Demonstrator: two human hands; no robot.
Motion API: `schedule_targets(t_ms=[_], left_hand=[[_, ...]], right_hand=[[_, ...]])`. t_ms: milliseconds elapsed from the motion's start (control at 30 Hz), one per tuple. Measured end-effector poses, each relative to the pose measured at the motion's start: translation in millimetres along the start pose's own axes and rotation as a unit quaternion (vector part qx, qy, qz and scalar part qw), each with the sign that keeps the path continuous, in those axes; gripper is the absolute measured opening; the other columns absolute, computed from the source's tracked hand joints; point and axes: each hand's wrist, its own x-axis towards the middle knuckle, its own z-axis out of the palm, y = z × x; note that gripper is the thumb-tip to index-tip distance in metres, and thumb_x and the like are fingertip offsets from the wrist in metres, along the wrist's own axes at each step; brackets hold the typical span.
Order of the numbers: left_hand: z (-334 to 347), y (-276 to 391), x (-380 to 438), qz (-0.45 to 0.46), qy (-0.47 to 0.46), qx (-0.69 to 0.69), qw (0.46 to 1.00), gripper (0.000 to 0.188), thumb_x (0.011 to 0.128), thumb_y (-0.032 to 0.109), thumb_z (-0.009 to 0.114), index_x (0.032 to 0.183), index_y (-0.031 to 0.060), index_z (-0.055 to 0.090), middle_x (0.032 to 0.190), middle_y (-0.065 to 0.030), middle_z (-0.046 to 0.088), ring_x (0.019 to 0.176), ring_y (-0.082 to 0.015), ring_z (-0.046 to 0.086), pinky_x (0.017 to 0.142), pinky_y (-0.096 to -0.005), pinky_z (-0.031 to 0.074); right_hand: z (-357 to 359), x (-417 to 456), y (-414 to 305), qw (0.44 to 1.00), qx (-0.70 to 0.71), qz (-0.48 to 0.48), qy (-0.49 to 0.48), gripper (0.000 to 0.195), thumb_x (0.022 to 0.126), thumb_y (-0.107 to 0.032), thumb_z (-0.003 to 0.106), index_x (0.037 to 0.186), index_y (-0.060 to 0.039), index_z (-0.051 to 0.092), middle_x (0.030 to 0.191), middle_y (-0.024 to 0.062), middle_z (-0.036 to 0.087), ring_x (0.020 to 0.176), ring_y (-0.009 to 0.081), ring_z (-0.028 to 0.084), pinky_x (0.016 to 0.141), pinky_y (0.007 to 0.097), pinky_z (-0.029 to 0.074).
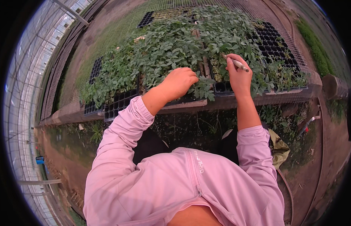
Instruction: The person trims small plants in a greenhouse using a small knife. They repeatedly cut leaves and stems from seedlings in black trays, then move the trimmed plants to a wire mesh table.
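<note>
Trays of leafy green seedlings (169,42) cover the mesh-topped bench in front of me. My left hand (179,82) rests over the seedlings near the bench's front edge, palm down with bent fingers; what its fingertips hold, if anything, is hidden. My right hand (239,72) is raised to the right of it, closed around a slim tool with a pale handle (238,63). The tool's far end points up and left toward the leaves, and its tip is hard to make out. Between my hands, a leafy seedling (205,86) leans over the front edge.
Black plug trays with bare cells stand at the right (273,42) and front left (120,101). The bench's front rail (223,104) runs across before me. A yellowish bag (278,149) lies by my right side. A hose (319,169) crosses the ground at the right.
</note>
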Motion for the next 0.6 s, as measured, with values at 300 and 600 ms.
schedule_targets(t_ms=[300, 600], left_hand=[[9, 12, 36, -0.009, 0.082, -0.037, 0.996, 0.028, 0.066, -0.003, 0.050, 0.093, 0.0023, 0.055, 0.093, -0.0082, 0.056, 0.089, -0.0260, 0.052, 0.074, -0.0340, 0.044], [46, 5, 114, -0.390, -0.283, 0.013, 0.877, 0.027, 0.070, 0.016, 0.059, 0.097, 0.0118, 0.061, 0.105, -0.0072, 0.055, 0.095, -0.0251, 0.054, 0.074, -0.0340, 0.045]], right_hand=[[2, -4, -6, 1.000, 0.019, 0.018, -0.002, 0.013, 0.075, -0.020, 0.055, 0.081, -0.0090, 0.059, 0.068, 0.0049, 0.057, 0.057, 0.0161, 0.053, 0.053, 0.0271, 0.041], [-1, -3, -6, 1.000, 0.024, 0.019, 0.001, 0.015, 0.076, -0.021, 0.055, 0.081, -0.0079, 0.059, 0.062, 0.0038, 0.056, 0.054, 0.0129, 0.052, 0.052, 0.0257, 0.041]])
